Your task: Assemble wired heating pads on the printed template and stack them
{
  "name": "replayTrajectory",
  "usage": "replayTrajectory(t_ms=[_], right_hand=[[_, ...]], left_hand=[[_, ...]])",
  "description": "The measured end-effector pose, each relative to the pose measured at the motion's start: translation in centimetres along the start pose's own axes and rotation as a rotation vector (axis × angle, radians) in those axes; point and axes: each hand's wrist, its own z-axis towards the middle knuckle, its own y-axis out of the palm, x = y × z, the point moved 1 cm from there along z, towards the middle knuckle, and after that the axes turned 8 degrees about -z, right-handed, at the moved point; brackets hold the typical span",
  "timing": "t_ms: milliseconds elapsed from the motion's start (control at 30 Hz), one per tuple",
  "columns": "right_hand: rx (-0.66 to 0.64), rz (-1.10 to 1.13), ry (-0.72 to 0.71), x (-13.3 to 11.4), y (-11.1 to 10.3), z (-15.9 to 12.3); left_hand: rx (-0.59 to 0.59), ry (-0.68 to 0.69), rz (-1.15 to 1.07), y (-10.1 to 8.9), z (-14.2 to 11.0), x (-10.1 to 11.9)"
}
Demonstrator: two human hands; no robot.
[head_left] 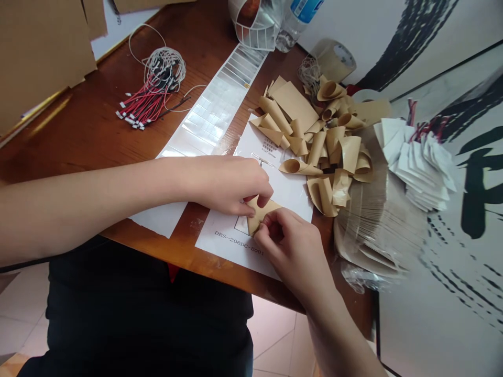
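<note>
Two pinches, left hand (228,186) and right hand (291,246), on folded tan paper (259,215)

Single head-worn view, looking forward and down from above, close over the work and slightly tilted. Left hand (223,186) and right hand (288,246) sit mid-frame around a folded kraft paper piece (259,214), wooden table (78,131) beyond them, black shirt (137,309) nearer, below them.
</note>
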Motion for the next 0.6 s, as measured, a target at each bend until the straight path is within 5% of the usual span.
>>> replayTrajectory(t_ms=[367, 600], right_hand=[[0.155, 0.132, 0.151, 0.0, 0.5, -1.7], [0.003, 0.121, 0.122, -0.6, 0.8, -0.6]], left_hand=[[-0.034, -0.053, 0.011, 1.0, 0.7, 0.7], [0.021, 0.026, 0.028, 1.4, 1.1, 0.4]])
